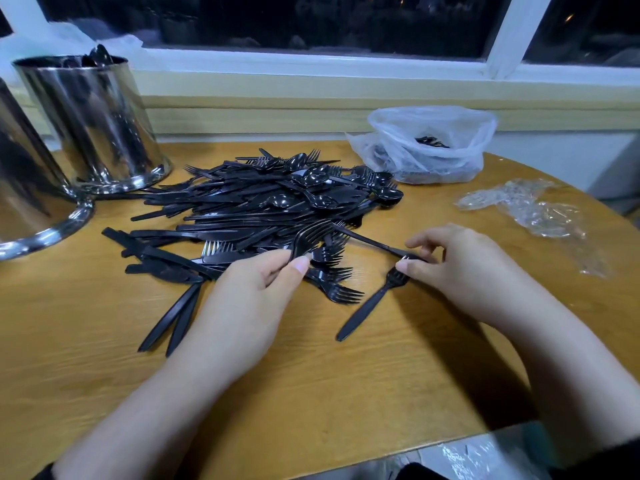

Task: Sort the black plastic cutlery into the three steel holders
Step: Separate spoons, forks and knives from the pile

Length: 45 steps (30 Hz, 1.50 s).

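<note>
A big heap of black plastic forks, knives and spoons [270, 206] lies on the wooden table [104, 323]. My left hand [249, 303] grips a bundle of forks [311, 235] at the heap's near edge, tines pointing up and away. My right hand [460, 265] pinches the handle end of a fork [370, 242] that reaches back into the heap. A loose fork [374, 301] lies on the table just under that hand. Two steel holders show at the left: one [93, 126] with black spoons poking out, another [24, 188] cut off by the edge.
A white plastic bag [429, 143] with more black cutlery sits at the back right. Crumpled clear wrap [533, 209] lies near the table's right edge. A window sill and wall run behind the table. Two knives [173, 317] stick out toward me.
</note>
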Motion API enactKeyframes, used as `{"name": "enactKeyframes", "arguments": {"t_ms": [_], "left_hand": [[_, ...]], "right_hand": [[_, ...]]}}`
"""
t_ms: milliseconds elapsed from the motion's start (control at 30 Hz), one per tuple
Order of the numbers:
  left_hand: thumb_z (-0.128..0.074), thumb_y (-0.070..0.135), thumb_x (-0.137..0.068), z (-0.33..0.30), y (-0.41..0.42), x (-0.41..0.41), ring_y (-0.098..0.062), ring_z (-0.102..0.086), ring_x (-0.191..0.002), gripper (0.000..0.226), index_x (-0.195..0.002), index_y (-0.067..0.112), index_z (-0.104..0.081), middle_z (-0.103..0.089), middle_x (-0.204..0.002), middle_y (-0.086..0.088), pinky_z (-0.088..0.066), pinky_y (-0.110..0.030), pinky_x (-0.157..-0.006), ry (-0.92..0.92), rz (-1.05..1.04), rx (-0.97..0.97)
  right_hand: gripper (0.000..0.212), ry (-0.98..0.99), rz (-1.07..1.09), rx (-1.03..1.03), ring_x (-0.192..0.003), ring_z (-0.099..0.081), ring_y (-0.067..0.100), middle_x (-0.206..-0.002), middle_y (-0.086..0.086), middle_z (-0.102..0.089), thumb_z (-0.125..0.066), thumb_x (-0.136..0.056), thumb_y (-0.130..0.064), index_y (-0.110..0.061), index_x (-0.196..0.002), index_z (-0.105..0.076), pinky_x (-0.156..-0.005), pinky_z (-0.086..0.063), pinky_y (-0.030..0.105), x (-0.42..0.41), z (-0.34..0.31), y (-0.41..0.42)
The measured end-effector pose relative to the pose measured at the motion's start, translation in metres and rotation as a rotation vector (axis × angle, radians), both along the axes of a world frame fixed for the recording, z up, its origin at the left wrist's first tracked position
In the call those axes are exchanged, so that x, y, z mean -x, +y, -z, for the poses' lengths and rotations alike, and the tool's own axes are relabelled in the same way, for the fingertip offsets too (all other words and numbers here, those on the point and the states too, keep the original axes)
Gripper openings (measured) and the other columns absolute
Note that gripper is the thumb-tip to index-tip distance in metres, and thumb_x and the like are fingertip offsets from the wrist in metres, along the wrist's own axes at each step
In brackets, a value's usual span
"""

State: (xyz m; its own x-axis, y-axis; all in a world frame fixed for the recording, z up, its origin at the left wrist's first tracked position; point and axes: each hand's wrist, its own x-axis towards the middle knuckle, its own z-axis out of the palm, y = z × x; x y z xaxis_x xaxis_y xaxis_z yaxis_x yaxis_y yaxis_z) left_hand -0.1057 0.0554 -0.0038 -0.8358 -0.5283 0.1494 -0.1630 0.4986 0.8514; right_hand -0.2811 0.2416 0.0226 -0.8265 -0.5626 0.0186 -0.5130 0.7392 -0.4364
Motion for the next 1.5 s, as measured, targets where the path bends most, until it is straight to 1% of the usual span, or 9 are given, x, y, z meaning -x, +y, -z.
{"name": "enactKeyframes", "arguments": {"t_ms": [267, 400, 500, 667, 800, 1000, 1167, 1367, 1500], "left_hand": [[-0.05, 0.033, -0.104, 0.006, -0.007, 0.001, -0.016, -0.038, -0.05, 0.037, -0.074, 0.013, -0.055, -0.041, -0.052, 0.006, -0.038, -0.041, -0.057, -0.067, -0.05, -0.096], [-0.05, 0.039, -0.103, 0.005, -0.007, 0.0, -0.02, -0.039, -0.051, 0.039, -0.075, 0.015, -0.061, -0.047, -0.053, 0.006, -0.047, -0.054, -0.055, -0.057, -0.041, -0.129], [-0.05, 0.031, -0.105, 0.004, -0.006, 0.0, -0.022, -0.052, -0.048, 0.03, -0.088, 0.02, -0.072, -0.06, -0.057, 0.005, -0.052, -0.046, -0.057, -0.042, -0.03, -0.17], [-0.048, 0.016, -0.107, -0.001, -0.001, 0.0, -0.011, -0.074, -0.068, 0.024, -0.111, 0.026, -0.07, -0.077, -0.082, 0.001, -0.059, -0.021, -0.063, 0.004, -0.01, -0.34], [-0.049, 0.015, -0.107, -0.008, 0.002, -0.005, -0.021, -0.077, -0.077, 0.023, -0.109, 0.016, -0.071, -0.079, -0.089, -0.003, -0.064, -0.033, -0.073, -0.045, 0.059, -0.477], [-0.044, 0.026, -0.109, -0.011, 0.0, -0.02, -0.013, -0.047, -0.044, 0.038, -0.087, -0.003, -0.056, -0.063, -0.06, 0.003, -0.039, -0.026, -0.045, -0.144, 0.151, -0.347], [-0.049, 0.043, -0.105, -0.004, -0.006, -0.024, -0.015, -0.032, -0.055, 0.047, -0.088, 0.0, -0.048, -0.042, -0.068, 0.001, -0.029, -0.031, -0.052, -0.078, 0.099, -0.222], [-0.05, 0.043, -0.101, -0.008, -0.034, -0.034, -0.012, -0.033, -0.053, 0.04, -0.107, 0.007, -0.066, -0.042, -0.064, 0.007, -0.027, -0.033, -0.054, 0.089, -0.091, -0.159], [-0.052, 0.042, -0.103, -0.008, -0.054, -0.041, -0.017, -0.023, -0.055, 0.044, -0.108, -0.001, -0.06, -0.033, -0.068, -0.003, -0.018, -0.033, -0.054, 0.158, -0.178, -0.249]], "right_hand": [[0.026, 0.01, 0.0, -0.064, -0.095, -0.05, 0.011, -0.108, -0.007, -0.06, -0.076, -0.087, -0.04, -0.032, -0.111, -0.068, -0.079, -0.037, 0.027, -0.001, 0.01, -0.009], [0.007, -0.045, -0.027, 0.024, -0.076, -0.057, 0.004, -0.087, -0.009, -0.068, -0.074, -0.09, -0.032, -0.03, -0.094, -0.069, -0.062, -0.043, 0.02, 0.0, 0.006, -0.006], [0.007, -0.127, -0.08, 0.18, -0.052, -0.051, 0.0, -0.058, -0.014, -0.063, -0.075, -0.089, -0.022, -0.024, -0.083, -0.072, -0.05, -0.038, 0.013, 0.003, -0.001, 0.001], [0.006, -0.226, -0.196, 0.416, -0.06, -0.049, 0.008, -0.063, 0.0, -0.062, -0.078, -0.086, -0.019, -0.018, -0.081, -0.074, -0.055, -0.037, 0.017, -0.009, -0.014, 0.0], [0.008, -0.2, -0.277, 0.41, -0.057, -0.048, 0.002, -0.066, 0.0, -0.065, -0.077, -0.086, -0.018, -0.021, -0.079, -0.074, -0.055, -0.037, 0.014, -0.033, -0.014, -0.021], [0.014, -0.154, -0.222, 0.576, -0.062, -0.053, 0.008, -0.075, 0.004, -0.067, -0.077, -0.085, -0.013, -0.023, -0.077, -0.07, -0.058, -0.041, 0.019, -0.054, -0.002, -0.053], [0.015, -0.196, -0.183, 0.652, -0.064, -0.057, 0.007, -0.079, 0.001, -0.068, -0.079, -0.085, -0.016, -0.023, -0.09, -0.067, -0.06, -0.047, 0.022, -0.06, 0.003, -0.062], [0.03, -0.047, -0.092, 0.06, -0.063, -0.058, 0.001, -0.065, -0.015, -0.065, -0.067, -0.082, -0.058, -0.028, -0.078, -0.068, -0.055, -0.04, 0.016, -0.042, -0.001, -0.036], [0.037, -0.09, -0.081, -0.052, -0.068, -0.061, 0.003, -0.073, -0.011, -0.066, -0.068, -0.077, -0.067, -0.03, -0.078, -0.068, -0.06, -0.045, 0.024, -0.045, 0.003, -0.034]]}}
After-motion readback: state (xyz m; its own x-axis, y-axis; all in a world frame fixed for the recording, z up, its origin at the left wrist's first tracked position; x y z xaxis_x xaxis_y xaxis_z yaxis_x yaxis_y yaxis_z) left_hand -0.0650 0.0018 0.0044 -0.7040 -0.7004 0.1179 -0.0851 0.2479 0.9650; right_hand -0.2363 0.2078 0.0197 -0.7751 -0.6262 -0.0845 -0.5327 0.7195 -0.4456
